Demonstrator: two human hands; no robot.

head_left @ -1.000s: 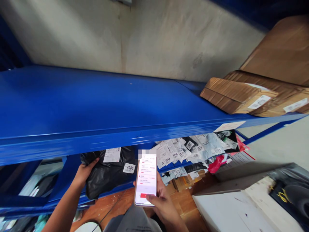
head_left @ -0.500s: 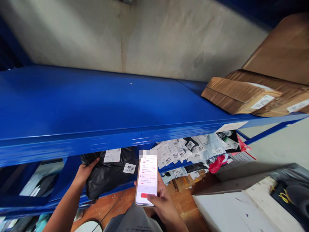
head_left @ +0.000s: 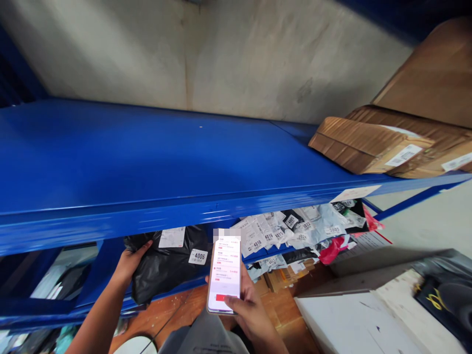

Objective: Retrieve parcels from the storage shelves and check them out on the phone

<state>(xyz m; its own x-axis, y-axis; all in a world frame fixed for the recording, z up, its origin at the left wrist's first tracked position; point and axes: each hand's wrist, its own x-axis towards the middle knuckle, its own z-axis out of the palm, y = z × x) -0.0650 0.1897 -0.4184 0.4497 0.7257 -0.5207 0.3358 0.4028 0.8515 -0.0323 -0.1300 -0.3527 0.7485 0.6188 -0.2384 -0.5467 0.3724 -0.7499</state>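
My left hand (head_left: pixel 137 259) grips the left edge of a black plastic parcel bag (head_left: pixel 165 275), its thumb lying on top and its other fingers hidden underneath. A white shipping label and a sticker reading 4006 (head_left: pixel 198 256) show on the bag. In my right hand (head_left: pixel 245 300) is a smartphone (head_left: pixel 225 275), held upright with the screen facing me. The right thumb touches the screen over a red button near the bottom. A list with red text fills the screen. Phone and parcel are side by side in front of the shelf's lower level.
The blue metal shelf (head_left: pixel 177 157) spans the view, with cardboard boxes (head_left: pixel 368 145) at its right end. Below its front edge lie several numbered parcel bags (head_left: pixel 269 233). A large white box (head_left: pixel 354 319) stands on the floor at lower right.
Almost nothing differs. The view shifts very slightly; both hands keep the same hold, and the right thumb stays over the red button.
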